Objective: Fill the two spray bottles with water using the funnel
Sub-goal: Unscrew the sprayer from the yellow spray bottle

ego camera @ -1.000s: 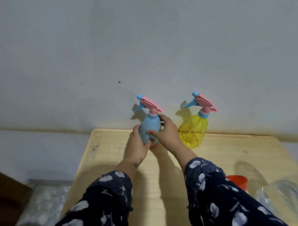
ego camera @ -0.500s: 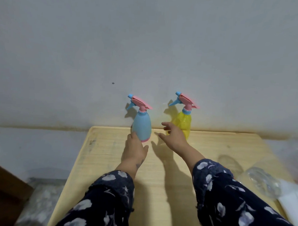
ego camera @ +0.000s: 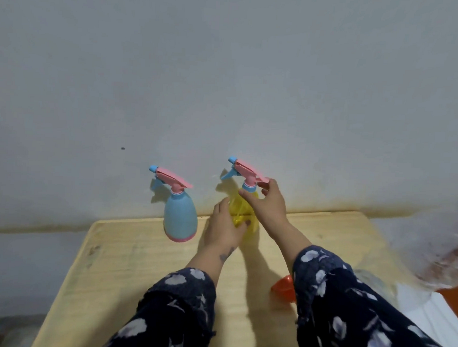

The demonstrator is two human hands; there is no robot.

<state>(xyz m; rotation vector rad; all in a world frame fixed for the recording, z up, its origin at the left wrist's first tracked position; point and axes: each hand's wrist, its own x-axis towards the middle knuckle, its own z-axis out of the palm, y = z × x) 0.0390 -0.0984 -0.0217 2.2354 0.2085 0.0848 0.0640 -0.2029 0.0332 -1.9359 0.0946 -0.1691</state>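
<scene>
The left hand [ego camera: 224, 225] is wrapped around the yellow bottle [ego camera: 243, 213] on the bench [ego camera: 129, 260]. The right hand [ego camera: 269, 205] pinches its neck. The blue bottle [ego camera: 180, 215] stands just beside it.

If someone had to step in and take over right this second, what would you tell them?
Left hand: wrapped around the body of the yellow spray bottle, steadying it on the wooden table.
Right hand: fingers at the yellow bottle's neck, just under its pink spray head, which is on.
Blue spray bottle: upright to the left, untouched, spray head on.
Orange funnel: on the table, partly hidden by the right sleeve.
Done: nothing poured as far as I can see.
Left: open both bottles, fit the funnel, fill each with water.
</scene>
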